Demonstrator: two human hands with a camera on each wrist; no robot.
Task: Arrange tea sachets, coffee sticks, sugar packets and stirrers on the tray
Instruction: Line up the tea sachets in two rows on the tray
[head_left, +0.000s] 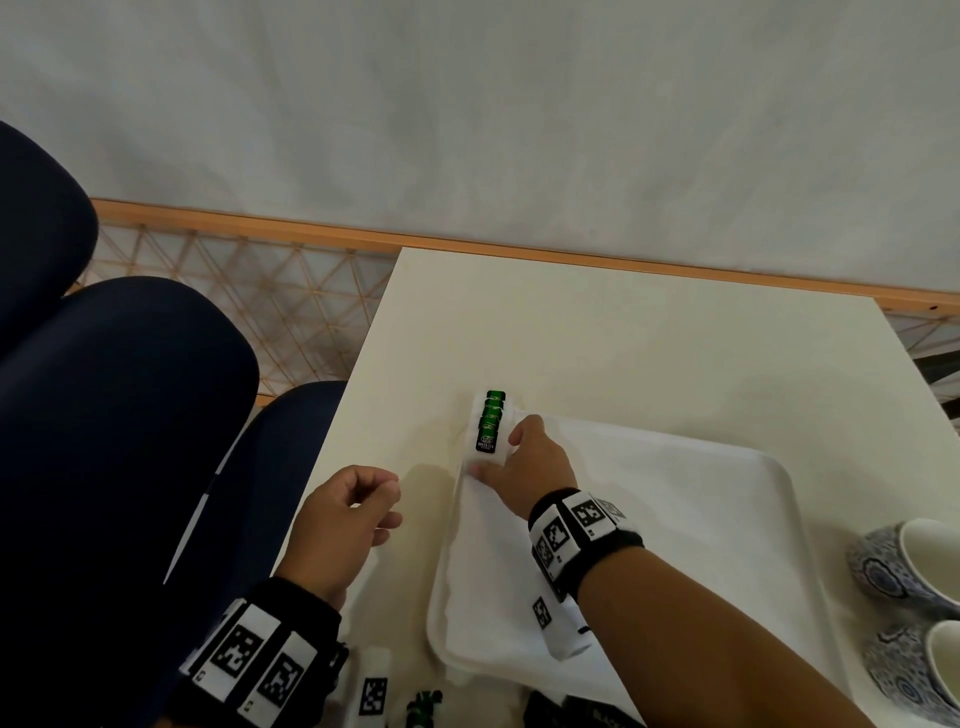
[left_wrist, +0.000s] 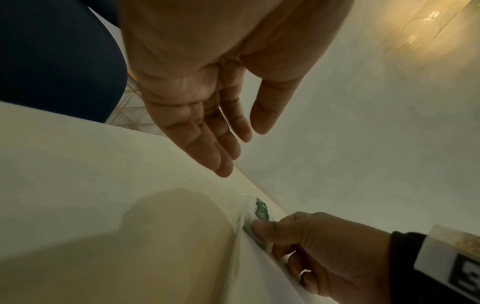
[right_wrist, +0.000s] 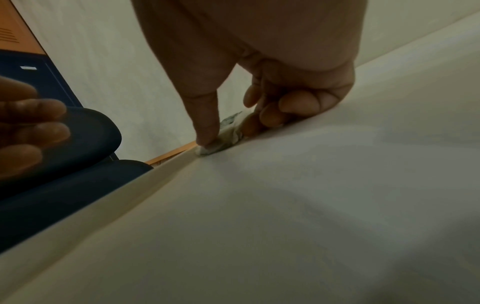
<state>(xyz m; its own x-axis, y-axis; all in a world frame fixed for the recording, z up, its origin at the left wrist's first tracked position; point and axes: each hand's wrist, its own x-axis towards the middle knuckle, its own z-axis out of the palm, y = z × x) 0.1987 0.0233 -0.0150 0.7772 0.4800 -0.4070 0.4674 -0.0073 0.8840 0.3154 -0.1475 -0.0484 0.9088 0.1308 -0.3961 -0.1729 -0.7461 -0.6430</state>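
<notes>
"GREEN TEA" on front tea sachet (head_left: 487, 446), rest unreadable

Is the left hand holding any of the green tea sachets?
No. The left hand hovers beside the tray holding nothing, while the right hand holds the green tea sachets.

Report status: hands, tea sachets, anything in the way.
Right hand pinches the green tea sachets at the tray far-left corner. Left hand loosely curled, holds nothing, beside the tray. No obstruction near the sachets.
</notes>
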